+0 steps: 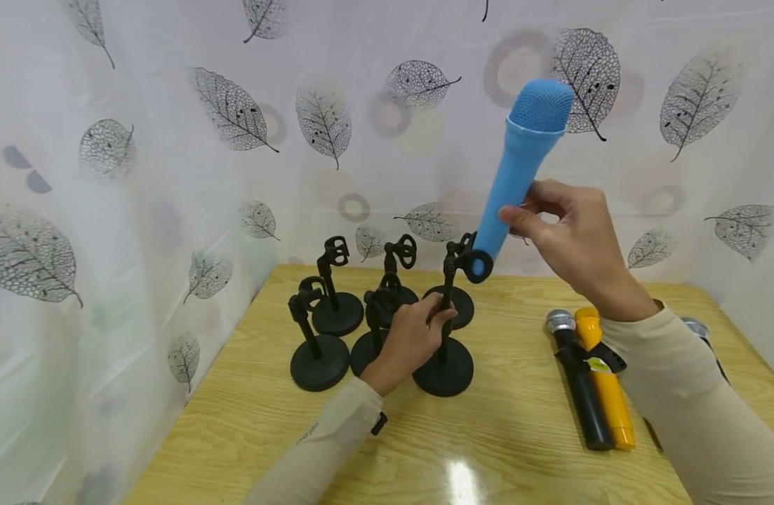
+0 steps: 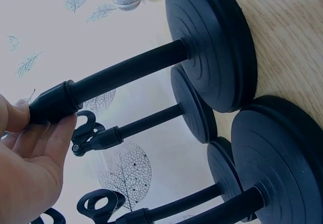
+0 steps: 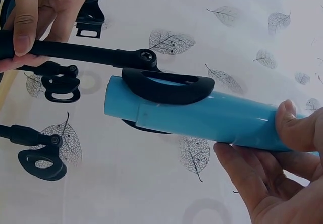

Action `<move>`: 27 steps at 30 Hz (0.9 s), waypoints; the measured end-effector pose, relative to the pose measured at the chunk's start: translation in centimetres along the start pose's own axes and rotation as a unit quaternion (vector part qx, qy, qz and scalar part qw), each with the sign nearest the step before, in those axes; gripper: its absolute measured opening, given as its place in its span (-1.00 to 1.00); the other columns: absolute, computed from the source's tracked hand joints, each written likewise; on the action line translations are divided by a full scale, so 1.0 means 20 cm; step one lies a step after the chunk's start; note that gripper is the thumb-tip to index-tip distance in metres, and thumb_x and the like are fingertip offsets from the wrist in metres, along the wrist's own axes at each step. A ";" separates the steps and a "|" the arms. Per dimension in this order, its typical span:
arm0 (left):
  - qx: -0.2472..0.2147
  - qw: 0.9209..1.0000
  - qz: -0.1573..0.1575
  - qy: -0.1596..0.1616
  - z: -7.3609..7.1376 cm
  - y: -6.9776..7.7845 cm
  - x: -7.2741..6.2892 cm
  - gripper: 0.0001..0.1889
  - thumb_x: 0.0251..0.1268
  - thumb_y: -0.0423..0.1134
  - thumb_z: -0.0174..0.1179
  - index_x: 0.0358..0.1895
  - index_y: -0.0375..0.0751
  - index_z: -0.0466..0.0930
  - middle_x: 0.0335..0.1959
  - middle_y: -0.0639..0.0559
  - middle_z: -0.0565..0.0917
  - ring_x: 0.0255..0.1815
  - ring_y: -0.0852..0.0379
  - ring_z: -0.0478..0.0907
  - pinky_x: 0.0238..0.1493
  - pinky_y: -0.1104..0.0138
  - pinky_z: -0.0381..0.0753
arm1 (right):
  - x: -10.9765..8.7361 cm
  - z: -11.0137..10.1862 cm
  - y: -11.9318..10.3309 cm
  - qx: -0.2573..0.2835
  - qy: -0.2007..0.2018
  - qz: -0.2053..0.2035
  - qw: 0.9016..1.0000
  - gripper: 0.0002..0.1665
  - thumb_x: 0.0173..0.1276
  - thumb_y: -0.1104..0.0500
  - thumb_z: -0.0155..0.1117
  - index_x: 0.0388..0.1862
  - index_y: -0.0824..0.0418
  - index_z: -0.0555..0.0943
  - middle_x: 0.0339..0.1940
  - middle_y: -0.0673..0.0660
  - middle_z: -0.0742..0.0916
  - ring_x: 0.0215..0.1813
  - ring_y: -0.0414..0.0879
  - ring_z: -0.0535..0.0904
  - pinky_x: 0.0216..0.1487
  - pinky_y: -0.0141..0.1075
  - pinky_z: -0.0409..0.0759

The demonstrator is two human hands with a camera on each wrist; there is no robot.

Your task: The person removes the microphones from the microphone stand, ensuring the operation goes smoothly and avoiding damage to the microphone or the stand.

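Observation:
A light blue microphone [image 1: 513,175] leans with its mesh head up and to the right. My right hand [image 1: 572,235] pinches its handle between thumb and fingers. The handle's lower end passes through the black ring clip [image 3: 169,88] at the top of a microphone stand [image 1: 445,368], and its tip pokes out beyond the clip in the right wrist view. My left hand [image 1: 418,337] grips that stand's pole, just below its upper joint. In the left wrist view the stand's round base [image 2: 212,42] rests by the wooden table surface.
Several more black microphone stands [image 1: 320,361] with bare clips stand to the left and behind. At the right lie a black microphone [image 1: 585,400] and a yellow microphone [image 1: 614,407], with another silver-headed microphone [image 1: 696,326] partly behind my right sleeve. A leaf-patterned curtain [image 1: 323,119] encloses the table.

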State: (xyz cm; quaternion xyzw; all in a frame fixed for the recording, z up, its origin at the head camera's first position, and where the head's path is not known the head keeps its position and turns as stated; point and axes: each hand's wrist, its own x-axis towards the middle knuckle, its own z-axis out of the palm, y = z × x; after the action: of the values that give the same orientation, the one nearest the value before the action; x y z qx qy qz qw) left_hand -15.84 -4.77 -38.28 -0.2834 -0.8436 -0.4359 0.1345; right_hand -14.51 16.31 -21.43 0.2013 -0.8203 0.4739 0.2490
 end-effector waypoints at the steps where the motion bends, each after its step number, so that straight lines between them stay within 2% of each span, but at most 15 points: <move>1: -0.001 1.000 0.000 0.000 0.00 0.00 0.00 -0.87 0.56 -0.22 0.12 -0.12 -0.16 0.63 -0.53 0.08 0.58 -0.64 0.27 0.37 -0.54 0.43 0.36 | 0.00 0.00 0.00 0.000 0.002 0.003 1.000 -0.64 0.41 0.23 0.40 0.12 0.37 0.69 -0.17 0.28 0.78 -0.20 -0.34 0.70 -0.17 -0.54 0.64; 6: -0.002 1.000 -0.001 0.000 0.00 0.00 0.00 -0.86 0.56 -0.21 0.12 -0.11 -0.17 0.63 -0.51 0.06 0.60 -0.63 0.27 0.39 -0.54 0.43 0.37 | 0.01 -0.03 -0.01 0.020 0.016 0.013 1.000 -0.60 0.39 0.26 0.41 0.16 0.39 0.67 -0.17 0.16 0.79 -0.13 -0.30 0.72 -0.17 -0.51 0.66; 10: 0.005 1.000 -0.003 0.002 0.00 0.00 0.00 -0.85 0.56 -0.20 0.12 -0.12 -0.17 0.63 -0.51 0.08 0.60 -0.61 0.28 0.42 -0.53 0.43 0.39 | 0.01 -0.05 -0.02 0.030 0.021 0.014 0.999 -0.58 0.39 0.28 0.39 0.20 0.40 0.64 -0.15 0.15 0.79 -0.15 -0.30 0.73 -0.19 -0.50 0.67; 17: 0.000 1.000 0.008 0.001 0.01 0.00 0.01 -0.85 0.56 -0.21 0.12 -0.11 -0.18 0.64 -0.53 0.11 0.56 -0.64 0.28 0.38 -0.56 0.43 0.36 | 0.00 -0.07 -0.03 0.038 0.033 0.007 0.999 -0.58 0.41 0.28 0.37 0.21 0.41 0.63 -0.18 0.02 0.77 -0.12 -0.29 0.73 -0.16 -0.47 0.67; 22: 0.000 1.000 0.000 -0.004 0.01 0.00 0.00 -0.86 0.56 -0.20 0.12 -0.12 -0.17 0.63 -0.53 0.09 0.56 -0.64 0.27 0.38 -0.55 0.43 0.36 | 0.01 -0.11 -0.05 0.050 0.053 0.003 0.997 -0.55 0.41 0.30 0.36 0.25 0.37 0.62 -0.10 0.05 0.76 -0.06 -0.22 0.73 -0.15 -0.42 0.67; 27: 0.003 1.000 -0.009 -0.008 0.00 0.00 0.00 -0.85 0.56 -0.18 0.11 -0.12 -0.15 0.62 -0.53 0.07 0.57 -0.63 0.27 0.40 -0.54 0.42 0.38 | 0.01 -0.16 -0.06 0.093 0.067 0.007 0.993 -0.55 0.37 0.35 0.37 0.24 0.37 0.63 -0.08 0.09 0.77 -0.08 -0.17 0.75 -0.17 -0.40 0.67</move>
State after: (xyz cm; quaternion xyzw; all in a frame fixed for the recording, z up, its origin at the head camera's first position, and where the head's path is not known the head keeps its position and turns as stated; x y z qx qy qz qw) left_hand -15.89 -4.76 -38.21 -0.2784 -0.8483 -0.4329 0.1246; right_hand -13.25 18.48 -19.08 0.1855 -0.7553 0.5626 0.2804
